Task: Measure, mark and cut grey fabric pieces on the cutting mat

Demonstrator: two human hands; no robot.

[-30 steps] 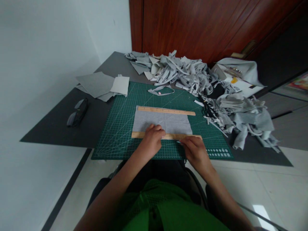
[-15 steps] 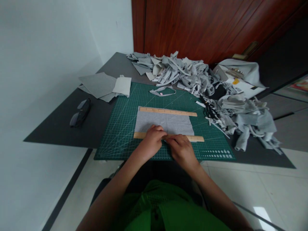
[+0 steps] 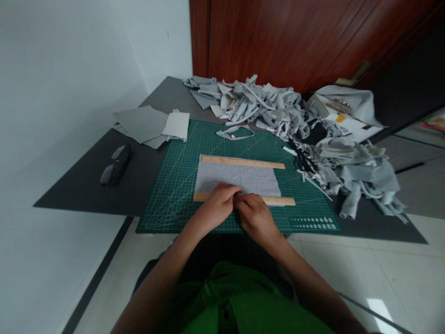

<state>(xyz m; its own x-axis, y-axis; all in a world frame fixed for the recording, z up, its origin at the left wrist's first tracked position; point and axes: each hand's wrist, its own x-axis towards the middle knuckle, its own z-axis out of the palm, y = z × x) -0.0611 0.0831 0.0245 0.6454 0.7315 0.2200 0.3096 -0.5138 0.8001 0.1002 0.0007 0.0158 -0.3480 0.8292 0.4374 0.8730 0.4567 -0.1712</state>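
A grey cloth piece (image 3: pixel 239 175) lies flat on the green cutting mat (image 3: pixel 163 199). One wooden ruler (image 3: pixel 243 161) rests along its far edge. Across its near edge lies a second wooden ruler (image 3: pixel 280 201). Above the middle of this near ruler, my left hand (image 3: pixel 219 200) and my right hand (image 3: pixel 254 213) meet with their fingertips close together. Both hands are closed, fingers bent in a pinch over the ruler and the cloth's near edge. Whatever is between the fingertips is hidden.
Heaped grey fabric scraps (image 3: pixel 257 104) line the table's back, with more scraps (image 3: pixel 368 174) on the right beside black-handled scissors (image 3: pixel 304 157). A white box (image 3: pixel 342 113) stands back right. Glasses (image 3: pixel 116 164) and cut fabric pieces (image 3: pixel 144 123) lie left. A fabric loop (image 3: pixel 236 133) rests on the mat.
My right hand has slid slightly left along the near ruler, closer to my left hand, and its fingers are more curled. The rulers and cloth look unmoved.
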